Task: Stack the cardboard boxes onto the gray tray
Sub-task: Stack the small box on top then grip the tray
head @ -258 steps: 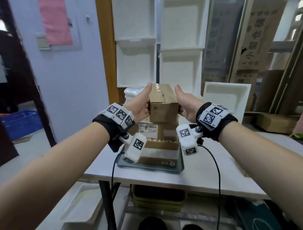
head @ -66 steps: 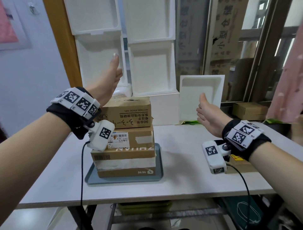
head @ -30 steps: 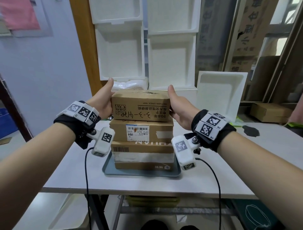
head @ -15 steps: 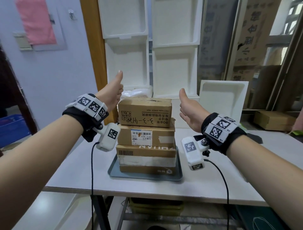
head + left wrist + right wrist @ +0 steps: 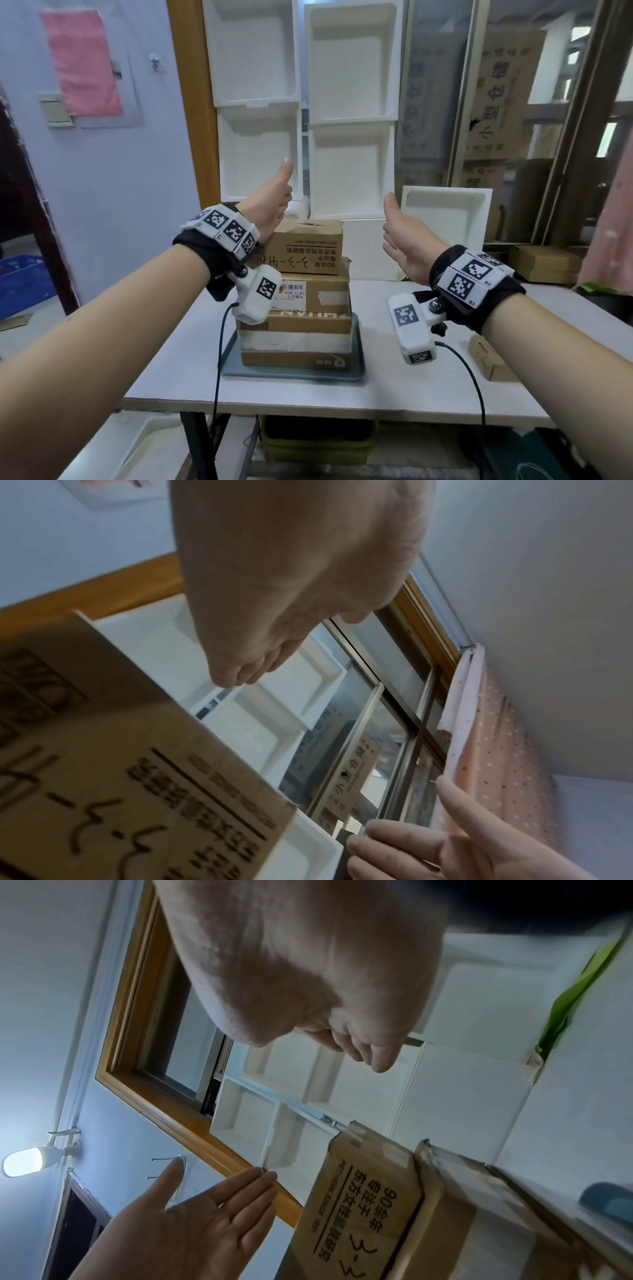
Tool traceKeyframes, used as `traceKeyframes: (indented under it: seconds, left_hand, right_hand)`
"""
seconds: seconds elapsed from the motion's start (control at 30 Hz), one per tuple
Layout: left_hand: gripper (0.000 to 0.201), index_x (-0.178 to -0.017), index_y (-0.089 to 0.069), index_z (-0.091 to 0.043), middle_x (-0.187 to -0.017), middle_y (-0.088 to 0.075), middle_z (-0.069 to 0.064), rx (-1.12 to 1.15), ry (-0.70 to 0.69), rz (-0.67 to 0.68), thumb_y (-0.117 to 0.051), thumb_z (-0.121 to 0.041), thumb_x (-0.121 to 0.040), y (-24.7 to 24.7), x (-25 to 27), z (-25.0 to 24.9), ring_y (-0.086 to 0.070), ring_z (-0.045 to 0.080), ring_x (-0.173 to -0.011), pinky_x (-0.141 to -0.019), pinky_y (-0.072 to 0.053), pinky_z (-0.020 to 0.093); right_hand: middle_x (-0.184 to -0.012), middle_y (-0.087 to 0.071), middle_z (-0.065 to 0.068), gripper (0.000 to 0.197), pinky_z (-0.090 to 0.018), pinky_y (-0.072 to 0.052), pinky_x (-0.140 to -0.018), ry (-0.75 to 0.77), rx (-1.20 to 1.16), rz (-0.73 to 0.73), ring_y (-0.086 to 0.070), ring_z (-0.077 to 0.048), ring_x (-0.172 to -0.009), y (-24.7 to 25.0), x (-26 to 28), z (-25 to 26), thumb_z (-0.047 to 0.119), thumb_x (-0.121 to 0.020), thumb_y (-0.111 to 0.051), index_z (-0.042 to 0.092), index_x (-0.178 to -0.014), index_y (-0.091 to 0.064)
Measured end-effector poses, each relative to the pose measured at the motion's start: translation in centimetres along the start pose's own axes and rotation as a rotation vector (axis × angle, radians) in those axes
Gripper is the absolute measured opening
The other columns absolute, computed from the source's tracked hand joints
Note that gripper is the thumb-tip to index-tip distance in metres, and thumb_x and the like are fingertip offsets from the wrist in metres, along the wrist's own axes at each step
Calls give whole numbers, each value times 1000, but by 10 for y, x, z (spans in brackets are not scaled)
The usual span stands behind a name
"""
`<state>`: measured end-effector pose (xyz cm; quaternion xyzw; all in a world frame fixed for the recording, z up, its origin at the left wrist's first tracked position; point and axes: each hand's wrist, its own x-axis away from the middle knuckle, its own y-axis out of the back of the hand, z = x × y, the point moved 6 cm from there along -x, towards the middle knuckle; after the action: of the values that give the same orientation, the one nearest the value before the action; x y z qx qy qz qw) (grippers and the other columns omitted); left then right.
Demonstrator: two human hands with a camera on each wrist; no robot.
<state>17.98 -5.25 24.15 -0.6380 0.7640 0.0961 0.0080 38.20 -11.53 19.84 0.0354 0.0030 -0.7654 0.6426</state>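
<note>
Fingers of the left hand (image 5: 274, 202) and of the right hand (image 5: 404, 245) are straight and spread, holding nothing; each hand hangs in the air just off one end of the top brown cardboard box with printed black characters (image 5: 306, 251). A second ago both palms were pressed against that box's ends; they have since let go and pulled outward, the left hand also rising. The box now sits unsupported on two larger taped cardboard boxes (image 5: 308, 318), all stacked on the flat gray tray (image 5: 358, 356) on the white counter (image 5: 394, 397). A small cardboard box (image 5: 489, 359) lies apart on the counter, so stacking may not be finished.
</note>
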Motion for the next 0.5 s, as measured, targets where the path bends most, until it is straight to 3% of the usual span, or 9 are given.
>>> traceKeyframes:
  seconds: [0.13, 0.23, 0.33, 0.37, 0.4, 0.43, 0.47, 0.5]
  left_hand:
    - [90, -152, -13, -1, -159, -19, 14, 1, -35, 102, -21, -68, -93, -45, -1, -11, -37, 17, -137, -115, -20, 30]
    - [90, -153, -13, -1, -159, -19, 14, 6, -35, 166, -23, -68, -93, -81, -5, -12, -24, 21, -145, -119, -15, 35]
    - [92, -152, -12, 0, -159, -20, 14, -8, -15, 218, -23, -69, -92, -120, -13, -4, -22, 25, -146, -120, -12, 37]
    - [92, -151, -16, 0, -157, -25, 13, -11, -8, 231, -23, -70, -92, -134, -16, 1, -27, 25, -144, -120, -14, 37]
    - [90, -147, -29, -1, -147, -42, 9, -17, -2, 243, -24, -71, -90, -145, -18, 5, -39, 22, -137, -117, -20, 36]
    - [84, -135, -46, -4, -126, -54, 3, -7, 3, 257, -26, -72, -89, -155, -19, 8, -50, 16, -123, -112, -28, 32]
    - [77, -120, -55, -9, -107, -54, -4, 0, 19, 272, -27, -73, -88, -170, -20, 12, -55, 17, -111, -107, -31, 29]
    - [75, -115, -57, -9, -129, -48, -12, 9, 40, 285, -27, -73, -88, -183, -20, 16, -37, 17, -134, -110, -29, 29]
  right_hand:
    - [-167, -17, -7, 85, -38, -21, -124, -5, -1, -48, -26, -21, -151, 27, 7, 0, 66, -97, -28, 9, -158, -11]
    - [-167, -18, -7, 85, -39, -21, -124, -16, 10, -80, -28, -21, -150, 51, 12, -3, 66, -97, -27, 8, -158, -11]
    - [-166, -18, -7, 86, -38, -21, -124, -29, 11, -121, -27, -21, -151, 81, 14, -11, 67, -97, -27, 8, -157, -12]
    - [-167, -17, -7, 86, -39, -20, -124, -41, 4, -141, -27, -21, -151, 93, 15, -16, 67, -96, -27, 8, -158, -11]
    - [-167, -17, -6, 86, -39, -20, -125, -50, -1, -155, -27, -21, -151, 103, 15, -20, 67, -96, -27, 9, -158, -11]
    - [-167, -16, -7, 86, -40, -20, -125, -55, -6, -165, -27, -22, -151, 111, 14, -24, 67, -96, -27, 10, -158, -10]
    - [-167, -16, -7, 86, -40, -20, -125, -64, -5, -184, -26, -23, -151, 123, 15, -30, 67, -96, -27, 10, -158, -10]
    - [-167, -17, -7, 86, -40, -20, -124, -72, -8, -199, -27, -23, -151, 134, 15, -35, 67, -96, -27, 10, -158, -11]
